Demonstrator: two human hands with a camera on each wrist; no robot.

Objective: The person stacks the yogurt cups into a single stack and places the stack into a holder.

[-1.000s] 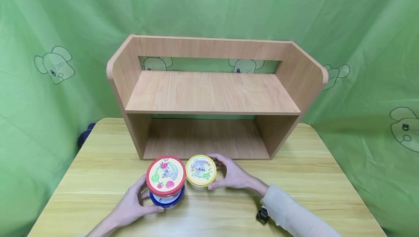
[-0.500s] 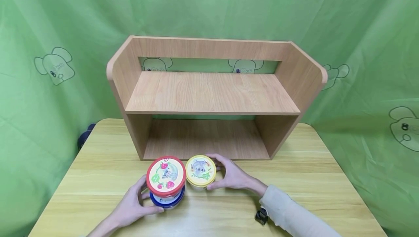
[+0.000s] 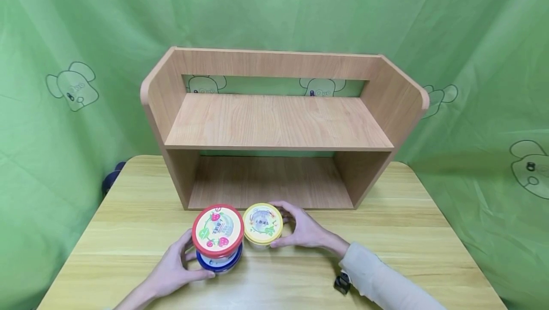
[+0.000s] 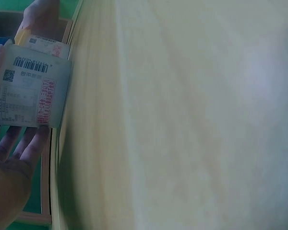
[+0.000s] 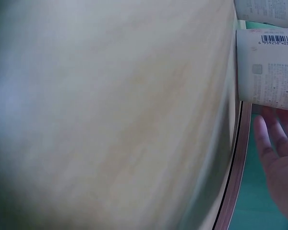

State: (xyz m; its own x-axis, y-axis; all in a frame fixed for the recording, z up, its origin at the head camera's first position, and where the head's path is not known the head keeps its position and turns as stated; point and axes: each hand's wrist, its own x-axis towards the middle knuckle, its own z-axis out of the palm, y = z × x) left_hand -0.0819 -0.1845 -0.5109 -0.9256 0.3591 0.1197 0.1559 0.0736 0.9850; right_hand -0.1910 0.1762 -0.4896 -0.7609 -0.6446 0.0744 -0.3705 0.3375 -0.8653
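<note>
Near the middle of the table, in the head view, a tub with a red lid (image 3: 218,230) printed with strawberries sits on top of a blue-lidded tub (image 3: 218,263). My left hand (image 3: 173,267) grips the blue-lidded tub from the left, thumb at the front. Beside the stack stands a yellow-lidded tub (image 3: 263,224), which my right hand (image 3: 302,228) holds from its right side, fingers behind and thumb in front. A barcode shows on the pale wall of the tub (image 4: 33,86) in the left wrist view. Another barcode marks the yellow-lidded tub (image 5: 271,67) in the right wrist view.
Just behind the tubs stands a two-level wooden shelf (image 3: 279,119) on the wooden table (image 3: 407,243). A green curtain (image 3: 274,10) hangs at the back and sides. A small black object (image 3: 342,283) is by the right sleeve (image 3: 377,274).
</note>
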